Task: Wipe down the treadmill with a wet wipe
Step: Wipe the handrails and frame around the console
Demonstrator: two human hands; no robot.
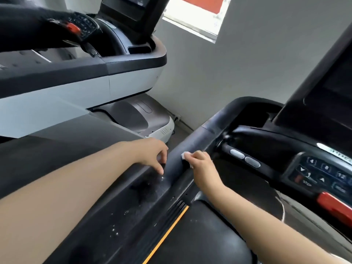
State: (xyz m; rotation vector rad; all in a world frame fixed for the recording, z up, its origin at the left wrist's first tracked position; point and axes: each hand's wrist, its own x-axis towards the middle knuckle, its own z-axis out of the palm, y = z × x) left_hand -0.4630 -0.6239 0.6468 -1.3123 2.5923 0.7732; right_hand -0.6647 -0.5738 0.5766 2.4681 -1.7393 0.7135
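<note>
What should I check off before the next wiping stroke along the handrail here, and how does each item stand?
1. Wet wipe in hand: ok, the right hand pinches it.
2. Wipe touching the handrail: ok, it is pressed on the rail's top.
3. Left hand out of the stroke path: not ok, its fingers rest on the rail just beside the wipe.
4. Dirt left to wipe: not ok, white specks dot the rail nearer the person.
5. Keypad out of the way: ok, the right hand is apart from it.
6. Wipe still moist: cannot tell.
</note>
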